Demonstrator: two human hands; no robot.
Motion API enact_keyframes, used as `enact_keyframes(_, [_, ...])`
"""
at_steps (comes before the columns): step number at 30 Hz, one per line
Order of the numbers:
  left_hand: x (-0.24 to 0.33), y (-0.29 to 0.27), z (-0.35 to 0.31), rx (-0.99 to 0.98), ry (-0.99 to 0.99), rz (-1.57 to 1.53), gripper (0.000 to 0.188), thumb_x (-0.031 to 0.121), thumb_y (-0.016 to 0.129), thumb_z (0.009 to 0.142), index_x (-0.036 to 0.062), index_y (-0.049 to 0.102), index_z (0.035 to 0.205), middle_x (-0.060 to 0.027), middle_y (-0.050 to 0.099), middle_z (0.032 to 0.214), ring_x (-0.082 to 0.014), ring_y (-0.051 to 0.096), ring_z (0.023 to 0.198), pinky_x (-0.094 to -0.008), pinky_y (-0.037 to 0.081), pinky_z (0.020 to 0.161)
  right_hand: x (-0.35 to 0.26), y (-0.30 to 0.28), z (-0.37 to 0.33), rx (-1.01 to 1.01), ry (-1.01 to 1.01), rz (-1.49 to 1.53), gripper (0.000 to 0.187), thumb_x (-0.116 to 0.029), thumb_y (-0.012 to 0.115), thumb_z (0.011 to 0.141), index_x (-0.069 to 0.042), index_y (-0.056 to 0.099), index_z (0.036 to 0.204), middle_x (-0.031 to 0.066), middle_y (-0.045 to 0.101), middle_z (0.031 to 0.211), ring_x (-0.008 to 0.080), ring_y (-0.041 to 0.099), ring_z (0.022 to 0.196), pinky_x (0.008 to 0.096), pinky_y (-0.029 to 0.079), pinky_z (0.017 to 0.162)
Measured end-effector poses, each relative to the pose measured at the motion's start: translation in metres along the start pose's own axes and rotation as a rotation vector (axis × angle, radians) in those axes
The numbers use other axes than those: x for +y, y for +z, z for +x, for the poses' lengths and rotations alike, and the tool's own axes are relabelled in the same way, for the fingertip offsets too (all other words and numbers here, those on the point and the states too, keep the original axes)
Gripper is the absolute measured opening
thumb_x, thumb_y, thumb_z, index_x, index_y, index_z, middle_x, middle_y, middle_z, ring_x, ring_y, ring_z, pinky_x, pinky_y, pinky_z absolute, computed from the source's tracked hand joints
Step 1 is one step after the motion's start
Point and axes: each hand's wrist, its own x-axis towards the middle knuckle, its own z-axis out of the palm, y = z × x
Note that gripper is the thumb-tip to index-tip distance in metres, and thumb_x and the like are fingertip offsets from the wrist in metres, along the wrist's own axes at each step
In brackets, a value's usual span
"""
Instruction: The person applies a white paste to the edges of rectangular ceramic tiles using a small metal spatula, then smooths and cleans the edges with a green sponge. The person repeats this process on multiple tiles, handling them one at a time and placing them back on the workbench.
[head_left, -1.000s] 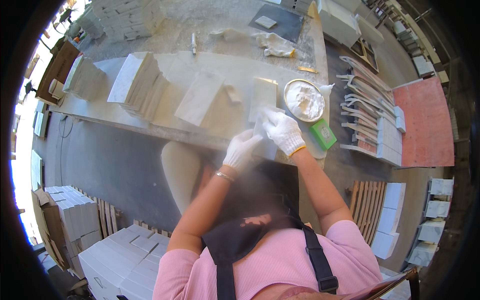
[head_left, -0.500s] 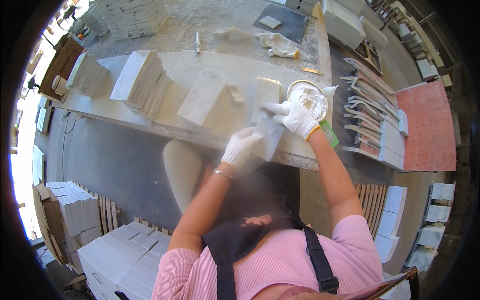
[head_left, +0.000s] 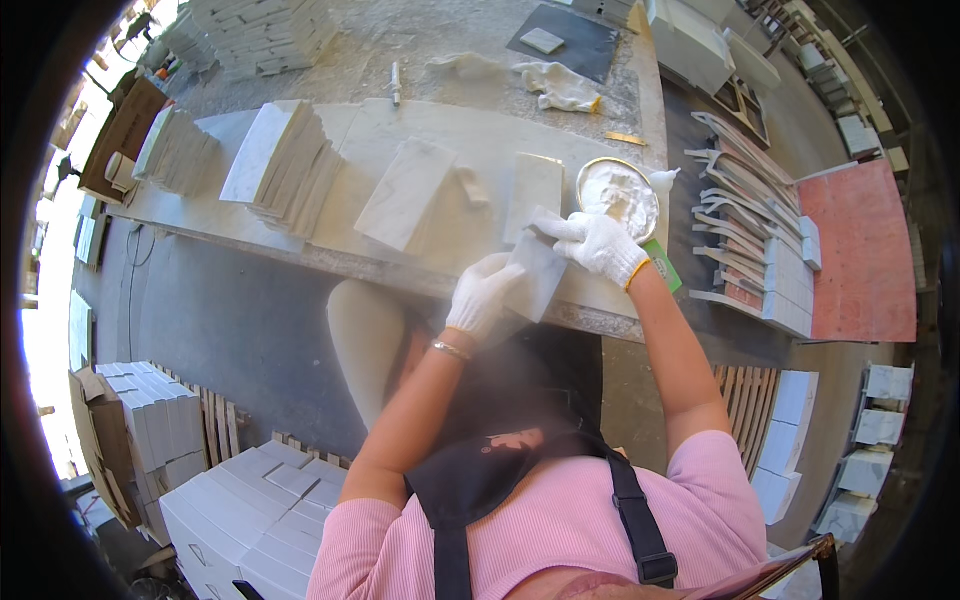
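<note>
My left hand [head_left: 482, 297], in a white knit glove, grips a pale grey-white stone tile [head_left: 540, 277] by its left side. The tile is tilted over the near edge of the bench. My right hand [head_left: 603, 247], also gloved, pinches a small grey piece [head_left: 545, 222] at the tile's far edge; its exact kind is hard to make out. Just beyond this hand stands a round bowl [head_left: 584, 178] of white paste or powder. A green flat packet [head_left: 663, 267] lies partly under my right wrist. Behind the held tile rests another pale tile [head_left: 537, 183].
On the bench [head_left: 330, 258] to the left are a flat marble tile [head_left: 405, 195], a small white block [head_left: 471, 187] and a leaning tile stack [head_left: 278, 165]. A spare glove [head_left: 560, 88] lies farther back. Tiles with pale strips [head_left: 790, 280] stand at the right.
My right hand has shifted very slightly, with the grey piece still at the tile's far edge. My left hand keeps its hold on the tile.
</note>
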Motion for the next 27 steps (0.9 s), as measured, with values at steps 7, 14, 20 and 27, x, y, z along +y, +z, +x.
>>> enact_keyframes(7, [-0.001, -0.003, 0.003, -0.037, 0.089, 0.046, 0.032, 0.03, 0.07, 0.096, 0.0053, 0.075, 0.116, -0.0031, 0.073, 0.096, -0.0128, 0.068, 0.08, -0.0285, 0.056, 0.061, -0.013, 0.01, -0.033, 0.105, -0.014, 0.319, 0.046, -0.009, 0.074, 0.093, -0.012, 0.069, 0.139, 0.0112, 0.073, 0.126, 0.0218, 0.069, 0.109, 0.0334, 0.054, 0.097])
enact_keyframes(14, [0.002, -0.002, 0.002, -0.036, 0.003, 0.016, 0.03, 0.032, 0.07, 0.096, 0.0073, 0.075, 0.113, -0.0021, 0.072, 0.093, -0.012, 0.068, 0.078, -0.028, 0.055, 0.059, -0.006, 0.005, -0.026, 0.227, 0.066, 0.274, 0.046, -0.013, 0.072, 0.095, -0.013, 0.068, 0.14, 0.0124, 0.072, 0.133, 0.0226, 0.068, 0.117, 0.0335, 0.053, 0.1])
enact_keyframes(20, [0.004, -0.002, 0.002, -0.025, 0.0, 0.041, 0.033, 0.033, 0.07, 0.096, 0.006, 0.074, 0.114, -0.0026, 0.072, 0.094, -0.0117, 0.068, 0.078, -0.0279, 0.055, 0.058, -0.01, 0.009, -0.002, 0.14, 0.11, 0.102, 0.046, -0.022, 0.069, 0.093, -0.02, 0.068, 0.139, 0.0153, 0.073, 0.125, 0.031, 0.068, 0.117, 0.0389, 0.054, 0.1])
enact_keyframes(27, [0.004, -0.003, 0.003, -0.022, 0.018, 0.061, 0.036, 0.033, 0.071, 0.096, 0.0052, 0.074, 0.119, -0.003, 0.072, 0.096, -0.0119, 0.068, 0.079, -0.0277, 0.056, 0.06, -0.019, 0.011, 0.006, 0.172, -0.005, 0.023, 0.045, -0.024, 0.068, 0.093, -0.021, 0.069, 0.138, 0.0151, 0.074, 0.117, 0.0346, 0.07, 0.106, 0.0421, 0.056, 0.093])
